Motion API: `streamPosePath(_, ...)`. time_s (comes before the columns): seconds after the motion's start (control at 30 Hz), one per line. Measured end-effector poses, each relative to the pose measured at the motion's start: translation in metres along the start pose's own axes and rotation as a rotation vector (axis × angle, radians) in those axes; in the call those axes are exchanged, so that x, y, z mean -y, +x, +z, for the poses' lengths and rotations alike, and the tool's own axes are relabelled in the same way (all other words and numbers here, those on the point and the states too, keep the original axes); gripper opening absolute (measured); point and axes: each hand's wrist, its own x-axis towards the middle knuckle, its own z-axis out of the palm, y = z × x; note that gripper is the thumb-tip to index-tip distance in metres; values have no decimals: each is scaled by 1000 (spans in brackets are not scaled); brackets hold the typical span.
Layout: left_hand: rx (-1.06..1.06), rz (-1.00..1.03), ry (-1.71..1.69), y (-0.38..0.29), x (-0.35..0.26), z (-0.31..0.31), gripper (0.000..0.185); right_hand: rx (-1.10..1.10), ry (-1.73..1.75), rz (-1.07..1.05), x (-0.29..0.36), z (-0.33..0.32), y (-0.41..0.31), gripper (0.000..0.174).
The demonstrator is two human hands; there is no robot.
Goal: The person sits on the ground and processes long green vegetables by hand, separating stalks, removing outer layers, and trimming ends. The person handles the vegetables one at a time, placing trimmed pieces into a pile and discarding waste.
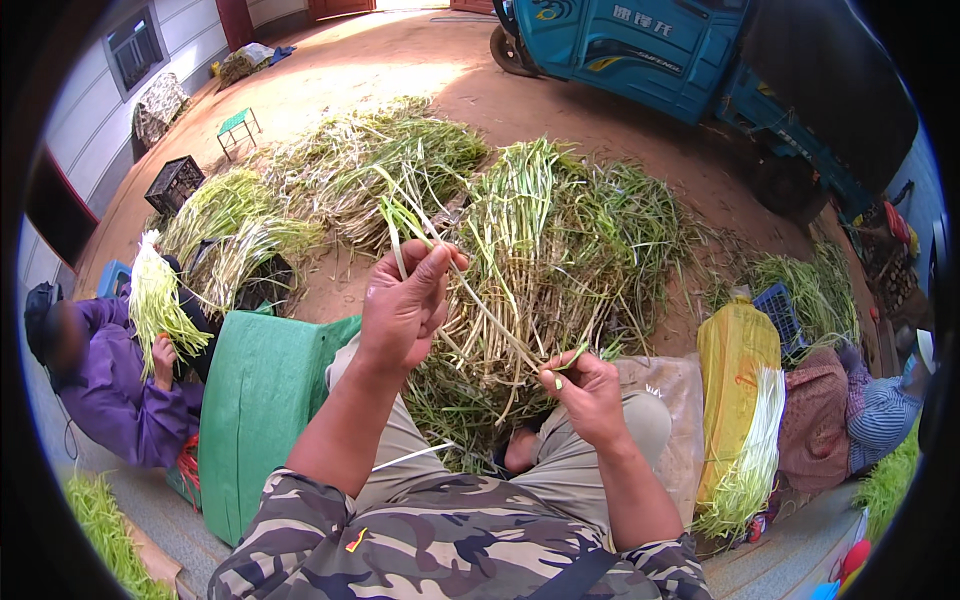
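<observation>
My left hand (411, 304) grips a long pale vegetable stalk with green leaf ends standing out above its thumb. Taut and slanting, the stalk (489, 315) runs down to my right hand (589, 397), whose thumb and fingers pinch its lower end. Bits of green leaf (574, 358) also poke out of the right fingers. Beneath and beyond both hands lies a big heap of uncleaned stalks (517, 232) with brownish roots and green tops. A single white stalk (412, 456) rests across my left thigh.
A green-covered block (259, 420) stands at my left, beside a person in purple (127, 382) holding a pale bunch. To my right, white stalks (754, 442) lie on a yellow sack (739, 337), near another person (877, 409). A blue cargo tricycle (637, 52) is parked beyond.
</observation>
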Motion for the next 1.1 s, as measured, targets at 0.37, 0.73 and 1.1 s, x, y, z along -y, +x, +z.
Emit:
streamPosePath(0.37, -28, 154, -45, 17, -33, -20, 14, -154, -244, 8, -41, -42, 4, 6)
streamPosePath(0.73, -72, 237, -51, 20, -61, -31, 17, -255, -690, -17, -69, -69, 13, 10)
streamPosePath(1.1, -82, 292, -40, 19, -86, -27, 20, -288, -950, -91, -89, -85, 20, 10)
